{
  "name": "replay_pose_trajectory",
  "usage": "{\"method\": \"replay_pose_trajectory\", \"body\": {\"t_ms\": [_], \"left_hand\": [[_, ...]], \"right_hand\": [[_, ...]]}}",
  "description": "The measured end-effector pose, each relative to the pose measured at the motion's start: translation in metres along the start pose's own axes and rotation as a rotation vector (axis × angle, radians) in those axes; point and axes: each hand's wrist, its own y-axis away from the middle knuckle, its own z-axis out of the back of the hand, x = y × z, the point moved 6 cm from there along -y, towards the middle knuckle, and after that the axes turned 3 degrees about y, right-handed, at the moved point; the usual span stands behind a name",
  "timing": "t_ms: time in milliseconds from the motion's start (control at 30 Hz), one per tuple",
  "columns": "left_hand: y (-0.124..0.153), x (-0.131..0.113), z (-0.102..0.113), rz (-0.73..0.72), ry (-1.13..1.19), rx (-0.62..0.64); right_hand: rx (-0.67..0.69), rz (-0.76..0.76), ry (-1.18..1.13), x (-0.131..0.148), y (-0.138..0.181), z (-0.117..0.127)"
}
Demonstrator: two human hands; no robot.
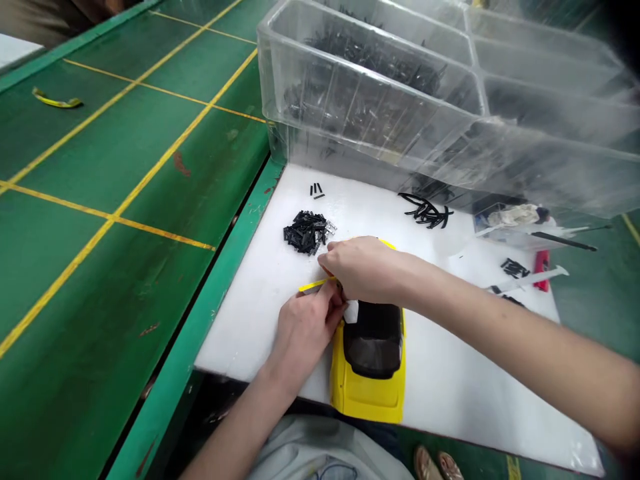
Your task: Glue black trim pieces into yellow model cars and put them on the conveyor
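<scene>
A yellow toy car (367, 397) with a black cabin lies on a white work board in front of me. From its left side a yellow door-like flap (313, 287) sticks out. My left hand (310, 320) is closed at this flap, its fingertips pinched against the car's side. Across the car's far end reaches my right hand (365, 270), fingers curled closed right beside the left fingertips. A bit of orange shows under it; what it grips is hidden. Close to the hands, a white piece (351, 312) shows at the cabin's edge.
Beyond my hands are a pile of small black parts (305, 232) and curved black strips (426, 212). Clear plastic bins (370, 87) stand behind the white board (250, 307). A green conveyor belt (165, 153) with yellow lines runs along the left, carrying a yellow strip (56, 100).
</scene>
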Motion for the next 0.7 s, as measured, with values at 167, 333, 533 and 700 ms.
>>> {"method": "replay_pose_trajectory", "body": {"t_ms": [167,333,533,700], "left_hand": [[0.0,0.0,-0.002,-0.029,-0.026,-0.001],[0.0,0.0,-0.003,-0.04,-0.02,0.008],[0.0,0.0,-0.004,-0.031,-0.02,0.016],[0.001,0.001,-0.004,-0.04,-0.015,0.012]], "right_hand": [[0.071,-0.007,0.116,0.011,-0.014,0.005],[0.09,-0.019,0.129,0.007,-0.016,0.004],[0.087,0.02,0.155,0.008,-0.018,0.002],[0.1,0.009,0.112,0.006,-0.02,-0.002]]}}
